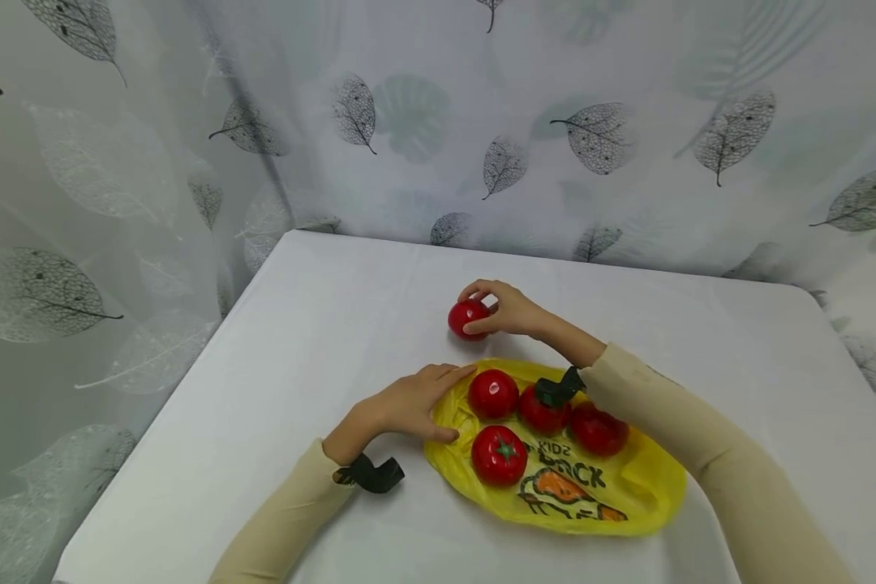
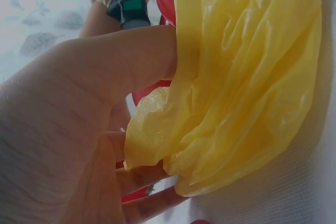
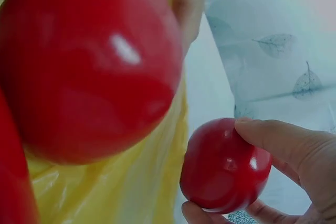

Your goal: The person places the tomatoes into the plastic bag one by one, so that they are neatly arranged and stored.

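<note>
My right hand [image 1: 507, 310] grips a red toy tomato [image 1: 469, 319] beyond the yellow plastic bag [image 1: 650, 487], thumb on one side and fingers on the other. In the right wrist view that tomato [image 3: 223, 169] is smooth and glossy. My left hand [image 1: 409, 401] holds the bag's left rim; in the left wrist view its thumb goes behind the crumpled yellow plastic [image 2: 247, 87] while fingers show at the lower edge. Several more tomatoes lie within the bag's rim, one with a green star-shaped top [image 1: 500, 456]. Another tomato [image 3: 92, 66] looms close in the right wrist view.
A white-covered table [image 1: 321, 324] carries everything. Behind and to the left hangs a pale curtain [image 1: 423, 113] printed with leaves. Dark straps [image 1: 372, 474] circle both wrists, and the right forearm [image 1: 672, 414] passes over the bag's right side.
</note>
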